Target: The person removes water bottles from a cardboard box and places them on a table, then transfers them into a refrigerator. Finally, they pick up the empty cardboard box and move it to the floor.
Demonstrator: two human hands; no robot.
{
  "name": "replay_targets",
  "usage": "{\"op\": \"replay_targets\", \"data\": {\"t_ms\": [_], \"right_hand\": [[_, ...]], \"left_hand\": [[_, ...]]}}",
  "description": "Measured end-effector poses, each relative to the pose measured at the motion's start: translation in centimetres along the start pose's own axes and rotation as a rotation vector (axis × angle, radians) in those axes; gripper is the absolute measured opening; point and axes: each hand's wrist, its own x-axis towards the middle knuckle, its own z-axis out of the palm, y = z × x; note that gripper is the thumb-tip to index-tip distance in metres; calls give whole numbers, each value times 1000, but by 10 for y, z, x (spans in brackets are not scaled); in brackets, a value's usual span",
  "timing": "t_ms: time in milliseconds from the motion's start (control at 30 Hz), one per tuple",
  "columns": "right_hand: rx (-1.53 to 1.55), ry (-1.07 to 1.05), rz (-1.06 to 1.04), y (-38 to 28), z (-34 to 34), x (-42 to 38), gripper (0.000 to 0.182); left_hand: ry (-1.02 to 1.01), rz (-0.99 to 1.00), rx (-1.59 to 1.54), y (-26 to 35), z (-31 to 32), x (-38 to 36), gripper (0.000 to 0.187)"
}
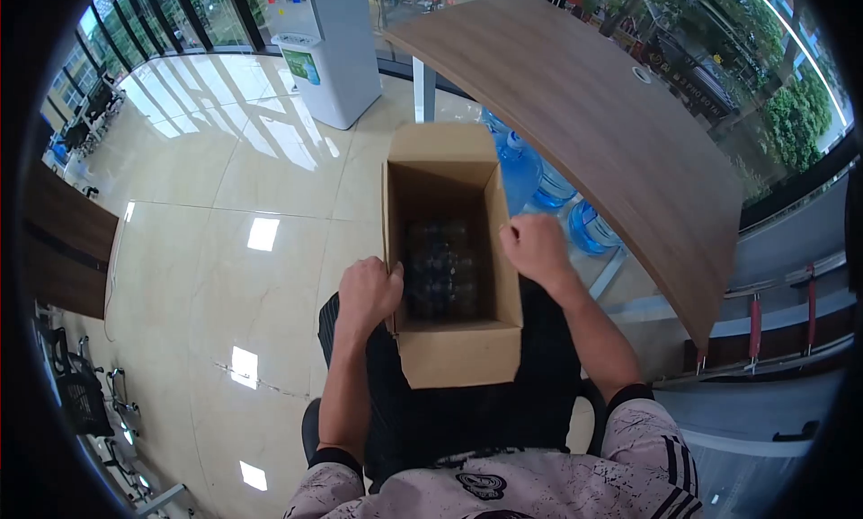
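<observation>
An open cardboard box rests on my lap, its near and far flaps folded outward. Down inside it stand several clear, shiny bottle-like containers; shadow hides their details. My left hand is closed on the box's left side, thumb by the top edge. On the opposite side, my right hand is curled closed at the right edge of the box, its fingertips partly hidden.
A wooden-topped table slants along my right, with large blue water bottles beneath it. A white water dispenser stands ahead on the tiled floor. Office chairs are at far left.
</observation>
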Motion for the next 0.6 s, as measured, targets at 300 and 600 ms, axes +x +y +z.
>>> {"op": "replay_targets", "data": {"t_ms": [300,600], "right_hand": [[-10,122,5,-63,-134,-82,32],[-37,147,84,-81,-162,-172,31]], "left_hand": [[80,193,-58,48,-83,-129,42],[44,248,-43,53,-76,-192,43]]}}
